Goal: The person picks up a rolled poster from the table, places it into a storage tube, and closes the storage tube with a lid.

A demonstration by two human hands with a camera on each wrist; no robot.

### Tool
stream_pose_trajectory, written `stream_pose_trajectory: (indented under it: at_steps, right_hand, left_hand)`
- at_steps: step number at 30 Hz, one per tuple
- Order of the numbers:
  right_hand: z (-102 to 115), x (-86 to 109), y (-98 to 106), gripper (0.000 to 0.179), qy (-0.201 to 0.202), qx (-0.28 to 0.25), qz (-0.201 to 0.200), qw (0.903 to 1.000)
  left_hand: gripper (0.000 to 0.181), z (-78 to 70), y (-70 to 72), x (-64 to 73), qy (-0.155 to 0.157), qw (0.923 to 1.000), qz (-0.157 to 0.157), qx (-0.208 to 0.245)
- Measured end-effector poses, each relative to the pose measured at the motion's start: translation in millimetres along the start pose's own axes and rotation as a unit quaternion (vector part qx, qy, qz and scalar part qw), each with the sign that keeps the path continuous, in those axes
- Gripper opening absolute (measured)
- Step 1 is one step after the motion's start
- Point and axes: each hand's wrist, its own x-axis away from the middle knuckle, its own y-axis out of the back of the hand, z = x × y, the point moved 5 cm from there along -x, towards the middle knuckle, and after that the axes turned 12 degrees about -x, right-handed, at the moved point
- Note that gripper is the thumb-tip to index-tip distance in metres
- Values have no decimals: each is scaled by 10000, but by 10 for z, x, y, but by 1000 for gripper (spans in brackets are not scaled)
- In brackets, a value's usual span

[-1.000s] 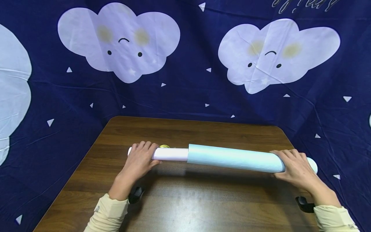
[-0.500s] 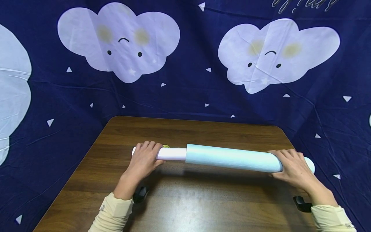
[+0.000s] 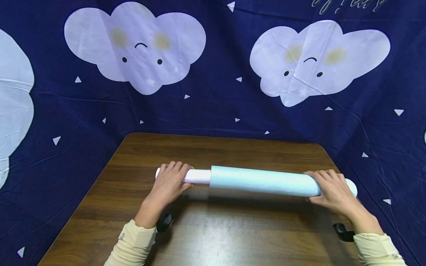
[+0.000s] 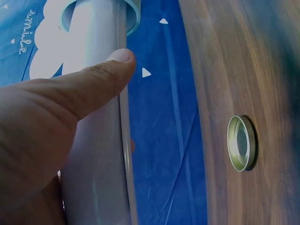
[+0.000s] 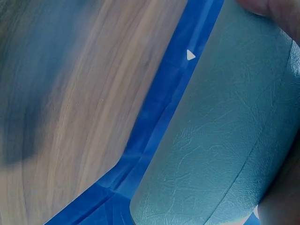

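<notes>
Since the earlier frames, both hands had moved closer together, and less of the white inner tube [image 3: 197,176] showed. I saw my left hand [image 3: 169,181] with fingers curled around that white tube, and my right hand [image 3: 331,189] gripping the far end of the light blue roll [image 3: 264,181]. It lay crosswise over the wooden table [image 3: 216,229], near a small brass ring [image 4: 242,142].
</notes>
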Motion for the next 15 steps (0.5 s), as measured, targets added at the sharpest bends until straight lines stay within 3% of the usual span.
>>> stream_pose_trajectory:
  at_steps: [15]
  right_hand:
    - [75,-65,-41,82,59,-8,37,10000]
  left_hand:
    - [48,-77,1,-48,-56,10000,69,1]
